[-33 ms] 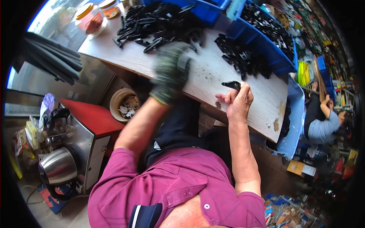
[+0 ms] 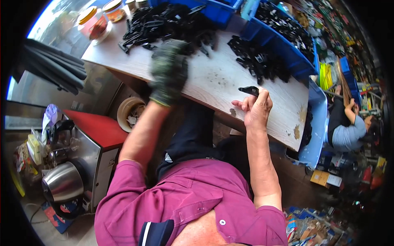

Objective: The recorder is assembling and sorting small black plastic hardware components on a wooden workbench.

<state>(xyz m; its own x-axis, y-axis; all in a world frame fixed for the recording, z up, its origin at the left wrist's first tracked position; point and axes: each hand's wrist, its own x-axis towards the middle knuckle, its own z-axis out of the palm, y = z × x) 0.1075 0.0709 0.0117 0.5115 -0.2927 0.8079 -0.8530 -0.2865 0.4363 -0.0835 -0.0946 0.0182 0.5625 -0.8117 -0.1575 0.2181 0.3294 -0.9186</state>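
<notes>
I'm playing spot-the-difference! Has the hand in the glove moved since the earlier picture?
Yes. Judged against the white table, the gloved left hand has moved to the left, nearer the leftmost jar.

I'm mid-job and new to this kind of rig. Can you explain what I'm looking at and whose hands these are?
There is no machine here: a camera on a person's head looks down at that person's own purple shirt and arms. Picture left is the person's left.

The left hand wears a dark glove and is blurred near the larger heap of black parts; I can't tell whether it holds anything. The bare right hand holds a small black piece above the pale table.

On the table also lie a smaller heap of black parts and, at far left, lidded jars. A blue bin stands beyond the smaller heap.
</notes>
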